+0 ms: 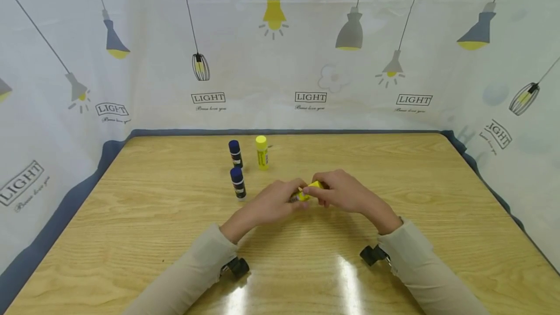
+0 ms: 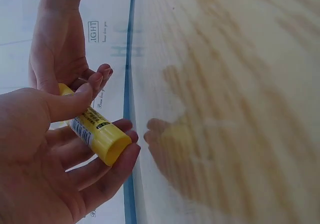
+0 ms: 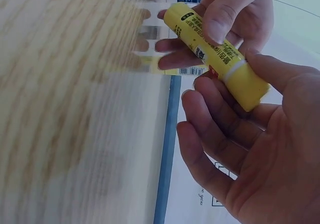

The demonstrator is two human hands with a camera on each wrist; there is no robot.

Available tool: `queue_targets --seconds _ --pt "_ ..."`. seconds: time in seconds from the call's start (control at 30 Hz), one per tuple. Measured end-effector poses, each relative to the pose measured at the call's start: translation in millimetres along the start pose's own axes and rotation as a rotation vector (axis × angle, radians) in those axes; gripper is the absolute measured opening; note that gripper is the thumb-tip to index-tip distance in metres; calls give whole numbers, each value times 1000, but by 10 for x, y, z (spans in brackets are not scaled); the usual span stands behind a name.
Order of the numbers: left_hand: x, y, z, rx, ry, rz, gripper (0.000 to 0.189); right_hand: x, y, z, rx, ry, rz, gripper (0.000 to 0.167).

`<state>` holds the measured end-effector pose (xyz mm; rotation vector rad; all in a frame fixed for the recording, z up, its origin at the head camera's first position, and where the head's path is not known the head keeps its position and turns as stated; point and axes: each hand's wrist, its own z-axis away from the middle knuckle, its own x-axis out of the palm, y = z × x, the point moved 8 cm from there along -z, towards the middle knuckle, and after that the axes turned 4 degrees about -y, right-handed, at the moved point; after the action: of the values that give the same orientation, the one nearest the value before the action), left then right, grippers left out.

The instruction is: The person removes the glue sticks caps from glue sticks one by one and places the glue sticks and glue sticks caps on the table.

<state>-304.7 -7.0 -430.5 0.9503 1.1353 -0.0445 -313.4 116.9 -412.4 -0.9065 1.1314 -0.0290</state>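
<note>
Above the wooden table, both hands hold one yellow glue stick, tilted and with its cap on. My left hand grips the printed body, its thumb lying along the label in the left wrist view. At the other end, the thumb and fingers of my right hand pinch the yellow cap. A white ring shows between cap and body in the right wrist view. Left of the hands stand two dark blue glue sticks, one behind the other. A second yellow glue stick stands upright beside the farther blue one.
The wooden table reaches back to a white curtain printed with hanging lamps. Dark blue trim runs along the table's far edge. Black wrist cameras hang under both sleeves, close over the tabletop.
</note>
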Motion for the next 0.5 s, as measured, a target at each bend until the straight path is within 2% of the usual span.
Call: queue_targets --seconds 0.13,0.5 --pt "-31 -21 6 -32 37 3 29 13 -5 -6 1 -6 -2 40" --pt "-37 -7 6 -4 39 -14 25 44 26 -9 5 -21 -26 43"
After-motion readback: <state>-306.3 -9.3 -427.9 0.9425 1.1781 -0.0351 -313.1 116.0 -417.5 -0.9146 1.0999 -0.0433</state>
